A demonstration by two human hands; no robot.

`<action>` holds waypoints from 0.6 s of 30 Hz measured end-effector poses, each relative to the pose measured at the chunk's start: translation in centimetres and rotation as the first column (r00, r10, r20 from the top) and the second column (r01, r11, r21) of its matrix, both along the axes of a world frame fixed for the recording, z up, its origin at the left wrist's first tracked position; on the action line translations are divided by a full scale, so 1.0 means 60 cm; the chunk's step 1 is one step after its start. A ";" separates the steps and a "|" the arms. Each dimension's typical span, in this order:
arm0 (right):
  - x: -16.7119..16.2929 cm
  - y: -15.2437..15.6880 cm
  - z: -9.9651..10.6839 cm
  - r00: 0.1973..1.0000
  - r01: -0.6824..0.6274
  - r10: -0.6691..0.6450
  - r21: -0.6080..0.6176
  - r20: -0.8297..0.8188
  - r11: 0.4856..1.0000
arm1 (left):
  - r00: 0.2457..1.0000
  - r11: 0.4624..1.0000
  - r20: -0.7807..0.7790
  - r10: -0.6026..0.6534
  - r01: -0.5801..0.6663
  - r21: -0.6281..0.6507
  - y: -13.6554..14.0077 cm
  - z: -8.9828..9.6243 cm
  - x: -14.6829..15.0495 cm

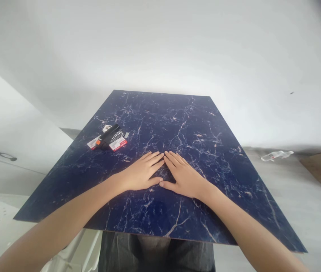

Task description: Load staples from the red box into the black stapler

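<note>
1. A dark blue, flat tabletop with white, marble-like veins (160, 117) fills the middle of the frame, its far edge at upper centre and its near edge along the bottom.
2. Left of centre lies a small cluster: a black, oblong object with an orange end (110, 135) set at a slant, a red-and-white flat packet (118, 143) at its lower right, and a second red-and-white flat piece (92, 142) at its left.
3. Just right of the cluster lies a small grey rectangular piece (126, 135).
4. At the frame's centre, the left hand (143, 172) and right hand (182, 174) rest palms down.
</note>
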State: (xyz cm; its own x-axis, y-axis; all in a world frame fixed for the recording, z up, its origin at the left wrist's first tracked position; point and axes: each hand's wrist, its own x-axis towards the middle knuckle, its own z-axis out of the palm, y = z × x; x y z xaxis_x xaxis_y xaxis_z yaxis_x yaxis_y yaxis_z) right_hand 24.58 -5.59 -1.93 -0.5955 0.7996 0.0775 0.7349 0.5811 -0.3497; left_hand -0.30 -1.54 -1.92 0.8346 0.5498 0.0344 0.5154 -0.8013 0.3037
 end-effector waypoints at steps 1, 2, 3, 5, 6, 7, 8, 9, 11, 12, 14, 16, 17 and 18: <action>0.000 0.000 0.000 1.000 0.002 -0.002 -0.001 0.007 1.000 | 1.000 1.000 -0.011 0.002 -0.002 -0.004 0.000 0.001 0.001; 0.000 -0.001 0.000 1.000 0.002 -0.002 -0.002 0.015 1.000 | 1.000 1.000 -0.021 0.003 -0.003 -0.006 -0.001 0.002 0.002; 0.000 -0.001 0.000 1.000 0.002 -0.002 -0.002 0.023 1.000 | 1.000 1.000 -0.029 0.005 -0.005 -0.009 -0.001 0.004 0.002; -0.001 -0.001 0.000 1.000 -0.001 0.001 0.001 0.030 1.000 | 0.999 1.000 -0.034 0.006 -0.006 -0.012 0.000 0.005 0.002; -0.001 -0.001 0.000 1.000 -0.003 0.003 0.003 0.030 1.000 | 1.000 1.000 -0.031 0.004 -0.005 -0.013 0.000 0.005 0.001; -0.001 -0.001 0.000 1.000 -0.004 0.004 0.003 0.027 1.000 | 1.000 1.000 -0.028 0.003 -0.004 -0.014 0.000 0.005 0.000; -0.001 -0.001 0.001 1.000 -0.004 0.004 0.002 0.025 1.000 | 1.000 1.000 -0.027 0.003 -0.004 -0.014 0.000 0.004 0.000; -0.001 -0.001 0.002 1.000 -0.003 0.003 -0.002 0.025 1.000 | 1.000 1.000 -0.030 0.004 -0.004 -0.013 -0.001 0.003 -0.001; -0.001 0.000 0.004 1.000 0.000 0.000 -0.010 0.028 1.000 | 0.999 1.000 -0.037 0.005 -0.005 -0.011 -0.003 0.001 0.000; -0.002 0.000 0.006 0.999 0.002 -0.002 -0.014 0.032 1.000 | 0.999 1.000 -0.040 0.004 -0.004 -0.009 -0.004 0.001 0.001; -0.002 -0.001 0.008 0.999 0.006 -0.005 -0.019 0.049 1.000 | 0.999 1.000 -0.036 0.003 -0.003 0.006 -0.003 0.006 0.004; -0.002 -0.002 0.010 0.997 0.008 -0.006 -0.022 0.074 1.000 | 1.000 0.998 -0.002 0.027 -0.027 0.057 0.008 0.021 0.001; -0.002 -0.002 0.010 0.996 0.008 -0.006 -0.023 0.088 1.000 | 0.998 0.993 0.034 0.061 -0.064 0.096 0.019 0.032 -0.006; -0.002 -0.003 0.011 0.995 0.008 -0.005 -0.025 0.100 1.000 | 0.989 0.982 0.086 0.116 -0.128 0.140 0.034 0.045 -0.018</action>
